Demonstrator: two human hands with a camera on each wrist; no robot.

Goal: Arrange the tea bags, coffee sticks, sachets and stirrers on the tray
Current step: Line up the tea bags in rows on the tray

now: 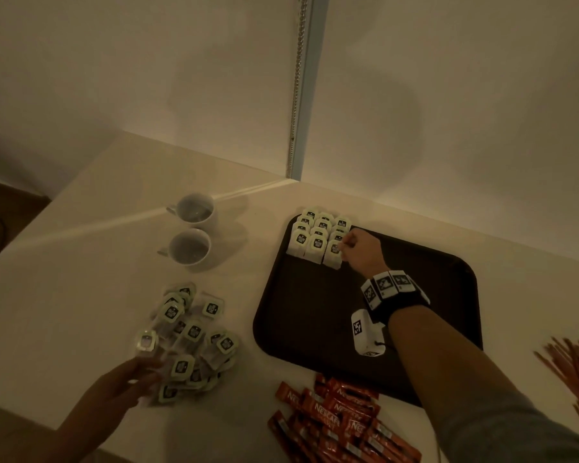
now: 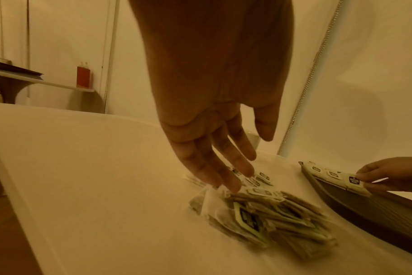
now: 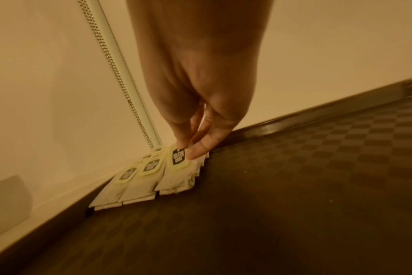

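Paper tag under right grip: the right hand [image 3: 195,115] pinches the tag of the front tea bag [image 3: 176,178] between thumb and fingertips [image 3: 198,151]; the bag lies flat on the tray, at the front of the right-hand column.
Right grip state: closed on the tag; the remaining fingers are curled behind the thumb.
Arranged tea bags [image 1: 318,232]: three overlapping columns in the far left corner of the tray, tags facing up, each bag lapping the one behind it.
Tray [image 1: 432,272]: dark, with a chequered textured floor and a raised rim; it rests on the table, near the wall.
Left grip state: the left hand [image 2: 214,111] is open, fingers extended and slightly spread, thumb apart; it holds nothing.
Left grip contact: the fingertips [image 2: 233,186] reach the near left edge of the loose pile; whether they touch the topmost bag cannot be told, as the view is blurred there.
Loose tea bags [image 1: 191,342]: an unsorted heap on the table [image 1: 97,262], left of the tray and apart from it.
Coffee sticks [image 1: 335,422]: red, heaped on the table at the tray's near edge.
Stirrers [image 1: 575,372]: a bundle on the table, right of the tray.
Cups [image 1: 191,228]: two white cups on the table, beyond the loose pile.
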